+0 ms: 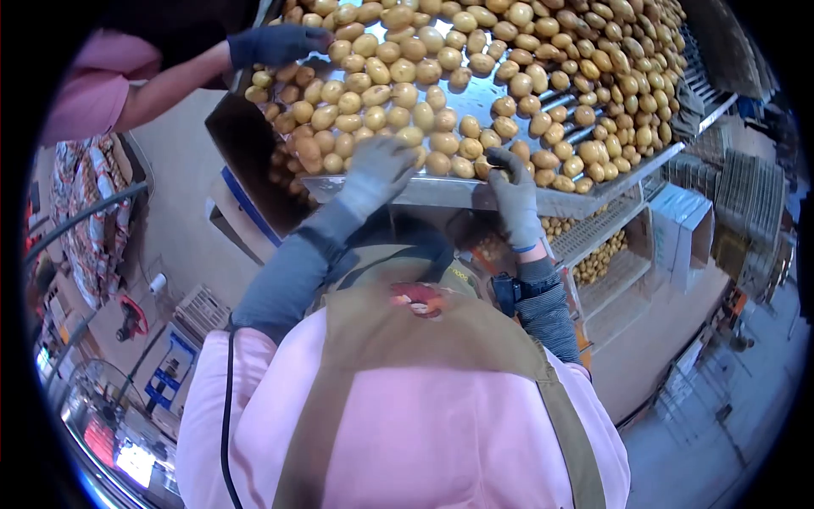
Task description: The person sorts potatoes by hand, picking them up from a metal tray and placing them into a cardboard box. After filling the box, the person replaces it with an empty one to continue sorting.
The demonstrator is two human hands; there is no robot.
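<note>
Many yellow-brown potatoes point(398, 93) lie on a shiny metal sorting table point(476, 97). My left hand point(377, 174), in a grey glove, reaches over its near edge onto the potatoes. Its fingers are stretched out and slightly blurred, with potatoes beside and below them. My right hand point(515, 199), in a grey glove with dark fingertips, is at the near rim to the right. Its fingers curl around a potato point(506, 176), of which only a small part shows.
Another person's dark-gloved hand point(280, 46) reaches over the table from the left. Metal rollers point(585, 133) show among the potatoes. Below right are a slatted chute point(598, 229), more potatoes point(602, 257) and a blue-white box point(678, 225). Stacked crates point(750, 191) stand farther right.
</note>
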